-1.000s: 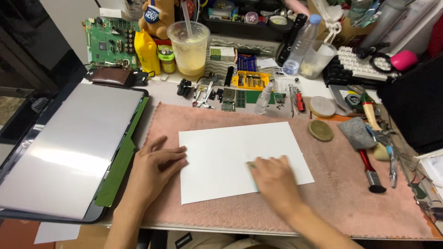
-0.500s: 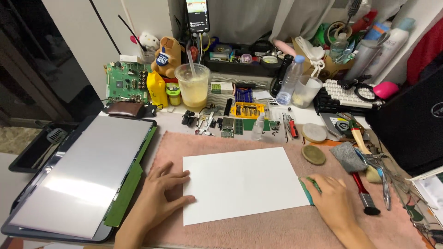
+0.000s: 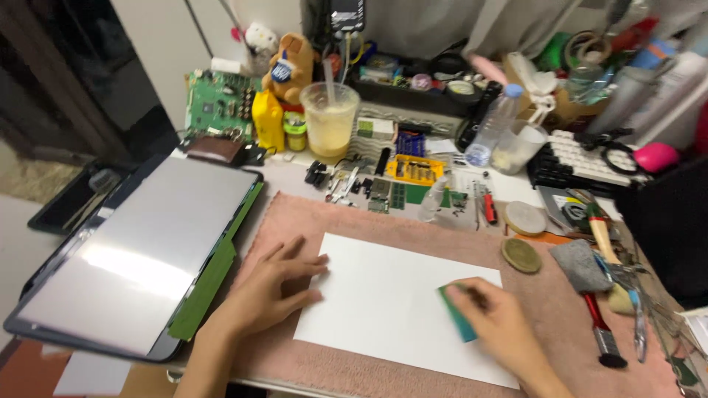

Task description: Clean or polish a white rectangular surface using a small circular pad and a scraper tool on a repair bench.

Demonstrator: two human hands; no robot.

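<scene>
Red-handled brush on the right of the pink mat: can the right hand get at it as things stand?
Probably yes. The right hand presses a green card on the white sheet; only bare pink mat separates it from the red-handled brush.

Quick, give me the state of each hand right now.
Left hand: open, flat on the pink mat, fingertips at the edge of the white sheet.
Right hand: closed on a green card, pressed to the sheet.
</scene>
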